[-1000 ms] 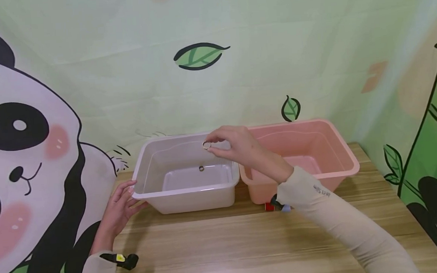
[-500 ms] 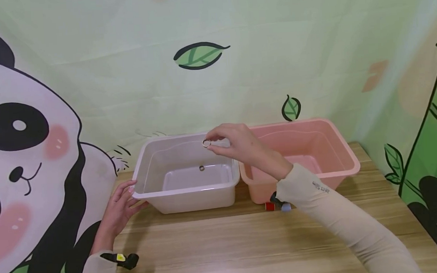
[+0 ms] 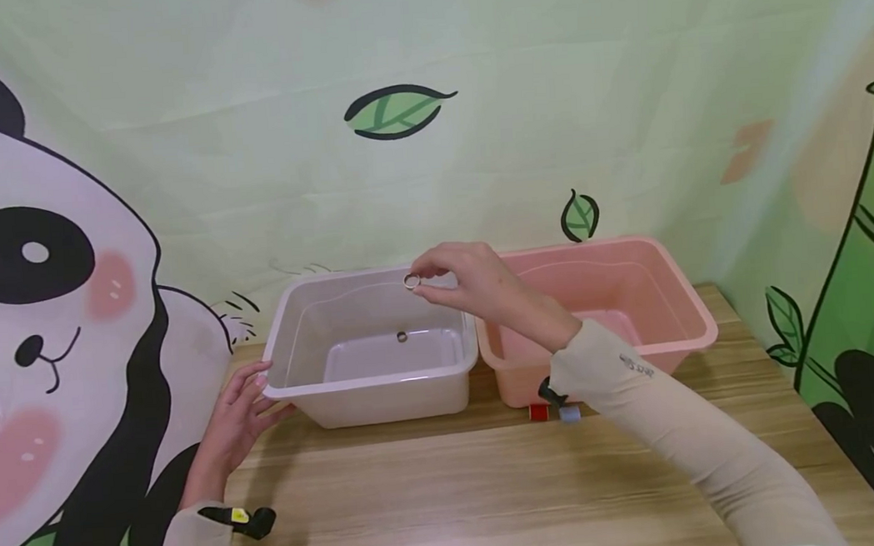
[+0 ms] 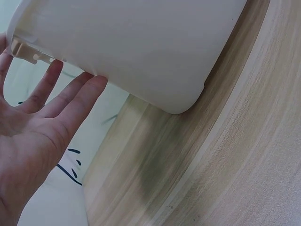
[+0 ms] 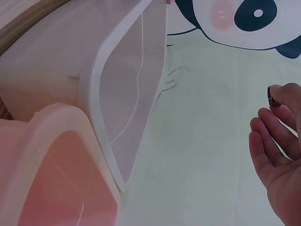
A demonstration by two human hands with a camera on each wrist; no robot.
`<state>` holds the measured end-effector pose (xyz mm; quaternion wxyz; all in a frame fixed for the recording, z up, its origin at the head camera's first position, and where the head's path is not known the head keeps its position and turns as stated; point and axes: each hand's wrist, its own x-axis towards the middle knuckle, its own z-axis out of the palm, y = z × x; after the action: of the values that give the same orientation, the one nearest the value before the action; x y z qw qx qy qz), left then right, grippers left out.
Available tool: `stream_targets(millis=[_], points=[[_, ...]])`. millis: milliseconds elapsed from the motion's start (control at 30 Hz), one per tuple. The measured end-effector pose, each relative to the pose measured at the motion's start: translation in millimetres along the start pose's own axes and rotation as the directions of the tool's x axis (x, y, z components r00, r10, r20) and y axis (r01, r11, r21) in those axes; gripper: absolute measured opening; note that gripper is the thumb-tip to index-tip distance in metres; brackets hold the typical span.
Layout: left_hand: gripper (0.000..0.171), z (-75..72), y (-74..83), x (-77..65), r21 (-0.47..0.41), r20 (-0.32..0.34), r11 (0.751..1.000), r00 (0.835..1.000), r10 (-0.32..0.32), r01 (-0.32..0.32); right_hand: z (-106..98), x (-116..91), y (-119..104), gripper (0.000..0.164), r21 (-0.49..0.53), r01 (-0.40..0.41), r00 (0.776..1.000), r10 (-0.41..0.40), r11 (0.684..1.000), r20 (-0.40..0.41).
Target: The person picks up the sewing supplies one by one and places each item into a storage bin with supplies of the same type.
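My right hand (image 3: 478, 283) pinches a ring (image 3: 412, 282) between thumb and fingertips, held up over the right part of the pale grey plastic basin (image 3: 384, 382). In the right wrist view the ring (image 5: 270, 96) looks dark, partly covered by the fingers. A second small ring (image 3: 402, 337) shows inside the grey basin. At that basin's left end, my left hand (image 3: 231, 419) touches the rim and outer wall. The left wrist view shows its fingers (image 4: 77, 101) mostly straight, with fingertips against the basin's end wall (image 4: 136, 52).
A pink basin (image 3: 700, 343) stands just right of the grey one, partly behind my right arm. Small red (image 3: 539, 413) and light blue (image 3: 570, 415) pieces lie on the wooden table (image 3: 421, 499) before it. A green cloth backdrop (image 3: 265, 166) with pandas hangs close behind.
My right hand has risen very slightly with the ring, which has turned a little. My left hand stays at the grey basin's end.
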<state>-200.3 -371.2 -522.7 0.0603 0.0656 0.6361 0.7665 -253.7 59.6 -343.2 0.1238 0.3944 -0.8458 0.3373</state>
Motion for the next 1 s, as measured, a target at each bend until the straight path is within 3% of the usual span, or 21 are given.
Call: stream_targets(millis=[1000], points=[[0.028, -2.3, -0.9, 0.4, -0.015, 0.021, 1.0, 1.0, 0.012, -0.012, 2.8, 8.4, 10.0, 0.024, -0.013, -0.055, 0.998, 0.056, 0.998, 0.041]])
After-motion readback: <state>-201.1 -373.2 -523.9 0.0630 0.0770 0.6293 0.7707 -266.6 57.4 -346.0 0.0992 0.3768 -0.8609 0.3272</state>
